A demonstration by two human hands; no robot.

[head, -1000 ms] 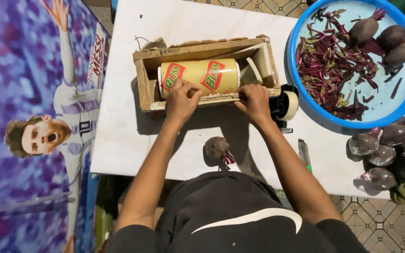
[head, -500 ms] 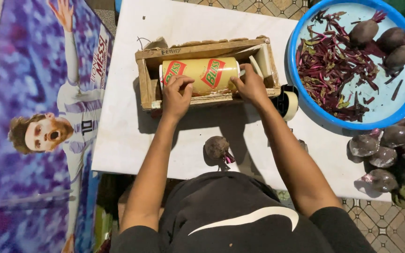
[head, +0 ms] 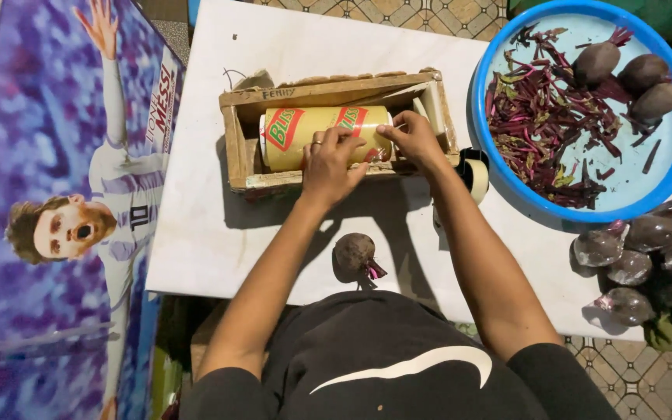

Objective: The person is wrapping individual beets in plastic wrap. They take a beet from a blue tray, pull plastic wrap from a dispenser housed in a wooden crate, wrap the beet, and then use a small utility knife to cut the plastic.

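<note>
A yellow roll (head: 297, 128) with red and green labels lies on its side in an open wooden box (head: 236, 144) on the white table (head: 204, 233). My left hand (head: 330, 162) lies over the roll's middle, fingers curled on it, a ring on one finger. My right hand (head: 414, 138) pinches at the roll's right end with its fingertips. Both forearms reach up from the lower edge of the picture. A single unwrapped beetroot (head: 354, 255) lies on the table between my arms, close to my body.
A blue basin (head: 666, 198) at the right holds purple trimmings and three beetroots (head: 596, 62). Several film-wrapped beetroots (head: 631, 268) lie below it. A tape roll (head: 474, 175) sits at the box's right end. A printed purple banner (head: 56, 257) hangs left of the table.
Both hands have left the box's front rim and moved up onto the yellow roll, the left hand shifting right toward its middle.
</note>
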